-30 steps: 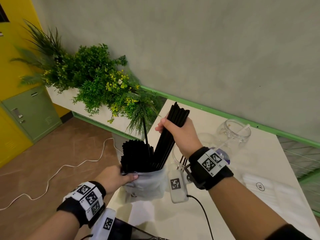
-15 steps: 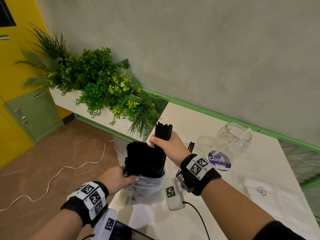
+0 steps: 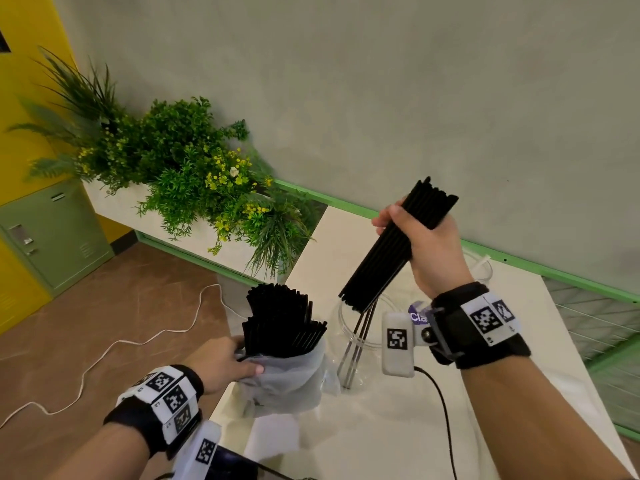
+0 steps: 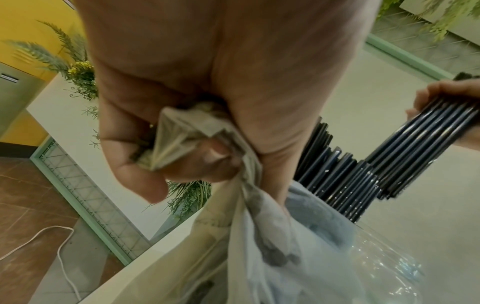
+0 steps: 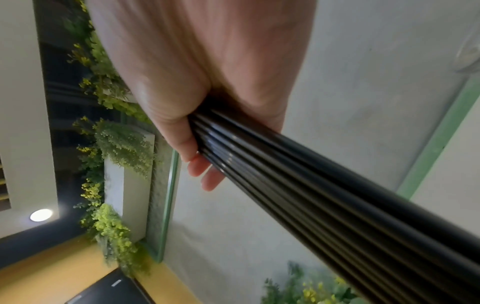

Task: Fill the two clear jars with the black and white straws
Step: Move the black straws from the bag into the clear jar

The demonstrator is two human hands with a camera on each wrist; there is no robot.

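Your right hand is clenched round a bundle of black straws, held tilted, its lower ends hanging just over the mouth of the near clear jar. That jar stands on the bench and holds only a few black straws so far. Your left hand grips the bunched neck of the plastic bag, where the rest of the black straws stand upright, just beside the jar. Bring the bundle closer to vertical before lowering, so all the ends clear the rim together; a tilted bundle likely catches a straw on the lip. Loosen your grip only once the ends are well inside, or they may fan out and spill. Keep the left hand steadying the bag, since it looks soft enough to slump against the jar. The second clear jar, mostly hidden behind your right hand, has a white straw showing at its rim. A folded white packet lies to the right; whether it holds white straws, I cannot tell.
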